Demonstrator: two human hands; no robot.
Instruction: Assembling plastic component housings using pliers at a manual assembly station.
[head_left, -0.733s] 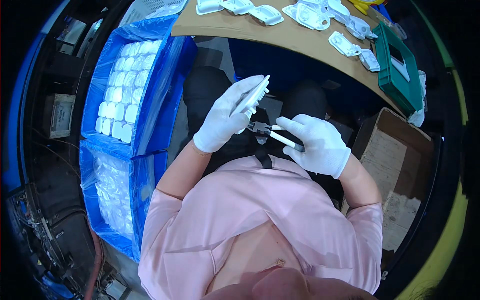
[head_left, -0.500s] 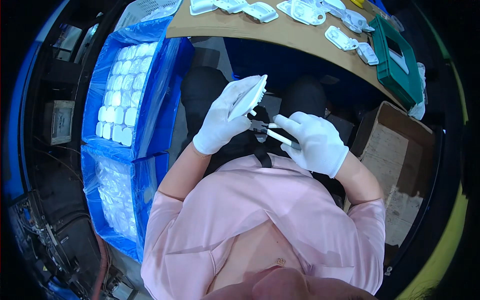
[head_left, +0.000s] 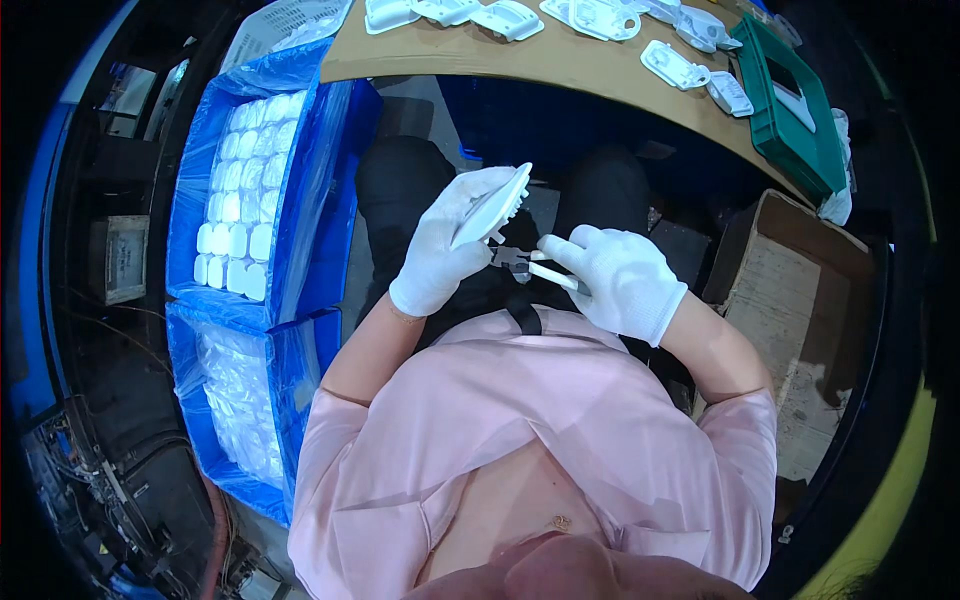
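while the left hand [head_left: 445,250] in its white glove grips a flat white plastic part [head_left: 492,204] by its lower end, tilted up toward the table [head_left: 560,60], the gloved right hand [head_left: 620,280] is closed around small cutting pliers [head_left: 528,264] — their metal tip sits just beside the part's lower edge, over the person's lap. more white plastic parts [head_left: 590,18] lie along the wooden table above, next to a green tray [head_left: 790,110]. to the person's left stand blue crates [head_left: 260,200] lined with plastic and packed with white pieces; a cardboard box [head_left: 790,300] sits at the right.
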